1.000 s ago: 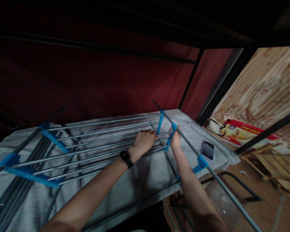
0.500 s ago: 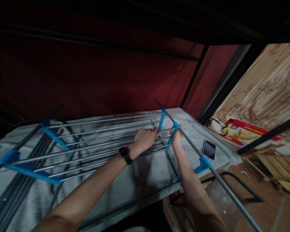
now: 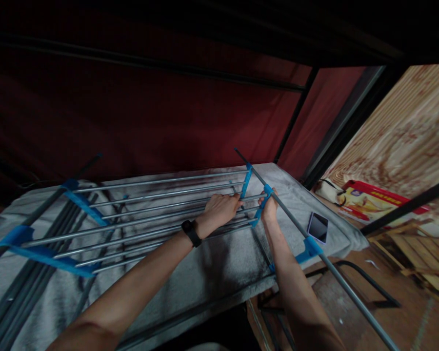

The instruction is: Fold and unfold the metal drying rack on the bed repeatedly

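Drying rack (image 3: 146, 214) lies flat on a grey blanket (image 3: 219, 273) on the lower bunk bed; grey metal rods run left to right, blue plastic brackets at each end; one long side rod (image 3: 336, 278) sticks out past the bed edge toward the floor on the right. Left hand (image 3: 221, 210) sits palm down on the rods near the right end, fingers curled over one rod, black wristband (image 3: 191, 233) on that wrist; right hand (image 3: 269, 208) closed round the side rod right at a blue bracket (image 3: 266, 191), thumb side up; light is dim there, so grip tightness is hard to judge. Both hands near each other, not touching. Phone (image 3: 317, 227) lies face up on the blanket, right of the rack, apart from it; red box (image 3: 373, 202) beyond, against a wooden board (image 3: 406, 141); dark red wall (image 3: 149, 126) behind the bunk.
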### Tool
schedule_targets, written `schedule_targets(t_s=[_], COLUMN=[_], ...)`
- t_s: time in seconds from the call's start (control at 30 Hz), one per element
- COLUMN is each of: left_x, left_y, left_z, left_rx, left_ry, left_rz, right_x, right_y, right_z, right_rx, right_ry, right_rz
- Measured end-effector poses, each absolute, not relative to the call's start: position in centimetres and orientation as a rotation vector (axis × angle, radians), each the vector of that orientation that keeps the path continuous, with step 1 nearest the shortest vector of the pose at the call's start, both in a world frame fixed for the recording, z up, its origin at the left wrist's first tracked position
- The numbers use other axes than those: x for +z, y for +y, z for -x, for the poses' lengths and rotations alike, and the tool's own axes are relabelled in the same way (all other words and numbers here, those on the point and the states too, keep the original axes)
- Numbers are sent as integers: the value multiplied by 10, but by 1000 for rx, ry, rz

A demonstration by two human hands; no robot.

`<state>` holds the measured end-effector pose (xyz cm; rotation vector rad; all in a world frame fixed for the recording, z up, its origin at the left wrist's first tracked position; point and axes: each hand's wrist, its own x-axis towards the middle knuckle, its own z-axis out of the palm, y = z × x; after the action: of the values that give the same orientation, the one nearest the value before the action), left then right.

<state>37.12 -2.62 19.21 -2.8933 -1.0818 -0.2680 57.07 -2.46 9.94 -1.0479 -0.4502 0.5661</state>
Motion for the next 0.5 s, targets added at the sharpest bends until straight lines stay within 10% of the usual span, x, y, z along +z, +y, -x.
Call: schedule_targets(t_s=[0.5], left_x=[190], left_y=[-23], left_z=[-371], left_rx=[-281], left_ry=[-1092], left_rz=[2914], right_x=[101], right_y=[-25], right_z=[-570], right_rx=[590], right_ry=[-415], right_rz=[966])
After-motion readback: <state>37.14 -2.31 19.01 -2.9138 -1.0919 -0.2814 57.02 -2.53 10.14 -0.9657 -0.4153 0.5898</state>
